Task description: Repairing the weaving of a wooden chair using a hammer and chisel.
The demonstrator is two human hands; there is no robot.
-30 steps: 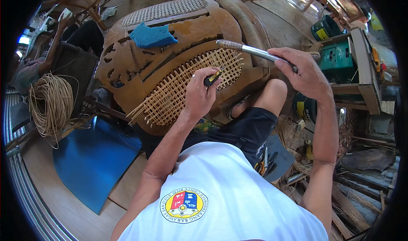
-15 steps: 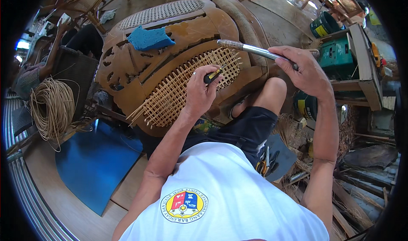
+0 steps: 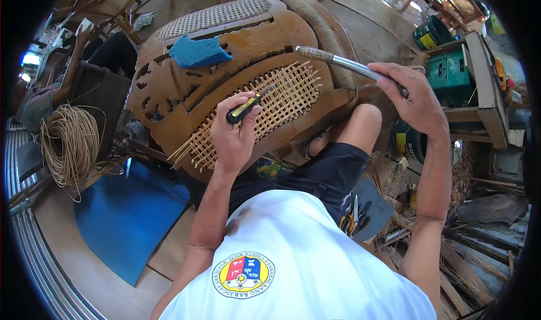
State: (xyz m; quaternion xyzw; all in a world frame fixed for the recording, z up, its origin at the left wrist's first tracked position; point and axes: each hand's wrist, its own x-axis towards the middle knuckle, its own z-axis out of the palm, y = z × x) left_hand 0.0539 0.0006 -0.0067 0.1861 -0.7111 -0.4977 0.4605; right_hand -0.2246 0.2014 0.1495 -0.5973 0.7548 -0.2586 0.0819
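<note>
A carved wooden chair part (image 3: 282,32) with cane panels lies in front of me. Loose strip ends stick out around the nearer woven cane panel (image 3: 287,97). My left hand (image 3: 234,134) is closed round the black and yellow handle of a screwdriver (image 3: 243,109), its thin shaft pointing up and right over the weave. My right hand (image 3: 410,94) grips a metal rod-like tool (image 3: 350,66) with a thicker, brown, textured far end; it is held above the panel's right side, apart from it. On the carved wood rests a torn blue sponge (image 3: 198,51).
A coil of cane (image 3: 70,145) hangs at the left, near another person (image 3: 62,89). A blue sheet (image 3: 132,218) lies at the lower left. On the right stand a wooden crate (image 3: 479,83) and dark green buckets (image 3: 433,32). Pliers-like tools (image 3: 354,218) lie beside my leg.
My left hand has moved left and slightly down with the screwdriver, uncovering more of the weave. My right hand and its tool have shifted a little to the right.
</note>
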